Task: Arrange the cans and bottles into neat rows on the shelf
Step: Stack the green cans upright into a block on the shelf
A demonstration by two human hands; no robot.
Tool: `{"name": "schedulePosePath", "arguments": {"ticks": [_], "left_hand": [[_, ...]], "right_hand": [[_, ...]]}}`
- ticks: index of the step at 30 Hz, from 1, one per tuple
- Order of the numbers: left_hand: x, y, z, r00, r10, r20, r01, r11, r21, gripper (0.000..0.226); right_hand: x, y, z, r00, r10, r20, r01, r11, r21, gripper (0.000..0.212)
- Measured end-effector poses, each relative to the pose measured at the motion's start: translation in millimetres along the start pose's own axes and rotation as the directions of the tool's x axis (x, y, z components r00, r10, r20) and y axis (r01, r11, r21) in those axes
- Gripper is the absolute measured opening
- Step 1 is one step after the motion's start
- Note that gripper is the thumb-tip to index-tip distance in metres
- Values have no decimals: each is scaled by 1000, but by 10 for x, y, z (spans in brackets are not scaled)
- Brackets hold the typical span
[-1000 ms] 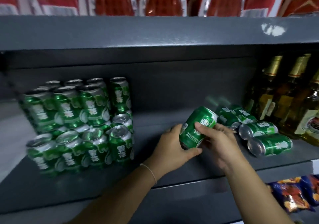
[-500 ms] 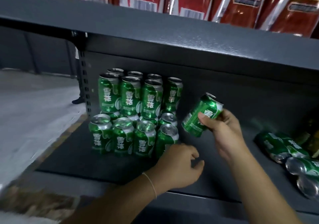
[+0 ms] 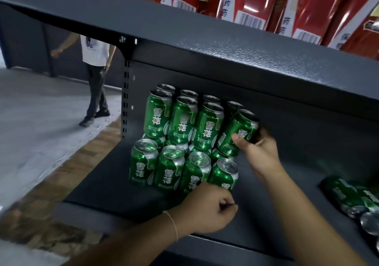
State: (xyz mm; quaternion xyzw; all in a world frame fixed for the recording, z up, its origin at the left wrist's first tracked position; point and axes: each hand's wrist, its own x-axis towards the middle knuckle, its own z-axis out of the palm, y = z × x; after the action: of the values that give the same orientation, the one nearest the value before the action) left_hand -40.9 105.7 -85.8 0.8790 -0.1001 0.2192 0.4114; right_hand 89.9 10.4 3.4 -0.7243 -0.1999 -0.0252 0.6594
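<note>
1. A green can (image 3: 236,134) with white characters and a silver rim is held in the right hand (image 3: 259,153); it is tilted, its top leaning up and to the right.
2. The can is gripped around its lower half: the thumb (image 3: 239,140) is laid across the printed front, while the other fingers are curled behind the body and are mostly hidden.
3. The held can is placed at the right end of the upper tier of the stacked cans (image 3: 180,126), just beside the neighbouring upper can; whether its base touches the can beneath cannot be told.
4. The stack is built in two tiers on the dark grey shelf (image 3: 114,188), with four cans seen across the front of the lower tier and further rows behind.
5. The left hand (image 3: 207,208) is closed into a loose fist just in front of the rightmost lower can (image 3: 223,175); nothing is seen between its fingers, and a thin band is worn on the wrist.
6. More green cans (image 3: 352,198) are lying on their sides at the right of the shelf, well apart from the stack.
7. Red packages (image 3: 307,9) are lined along the shelf above.
8. A person (image 3: 95,65) in a white top and dark trousers is seen standing on the floor at the left.
</note>
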Motion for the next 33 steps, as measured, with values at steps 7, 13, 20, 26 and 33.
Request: {"name": "schedulePosePath", "arguments": {"ticks": [7, 13, 20, 26, 33], "left_hand": [[-92, -192, 143, 1000, 19, 18, -17, 995, -97, 19], [-59, -238, 183, 999, -23, 46, 28, 991, -129, 20], [-55, -265, 195, 997, -67, 37, 73, 981, -179, 19], [-54, -218, 161, 995, -92, 30, 96, 971, -217, 18], [-14, -111, 85, 998, -69, 4, 68, 975, -211, 15]], "right_hand": [[40, -6, 57, 1000, -10, 23, 12, 998, -65, 50], [55, -9, 56, 999, -26, 36, 29, 995, -100, 41], [79, -3, 42, 996, -64, 65, 72, 989, -128, 37], [87, 10, 27, 995, -71, 70, 81, 984, -159, 48], [70, 4, 13, 993, -83, 81, 98, 974, -202, 47]]}}
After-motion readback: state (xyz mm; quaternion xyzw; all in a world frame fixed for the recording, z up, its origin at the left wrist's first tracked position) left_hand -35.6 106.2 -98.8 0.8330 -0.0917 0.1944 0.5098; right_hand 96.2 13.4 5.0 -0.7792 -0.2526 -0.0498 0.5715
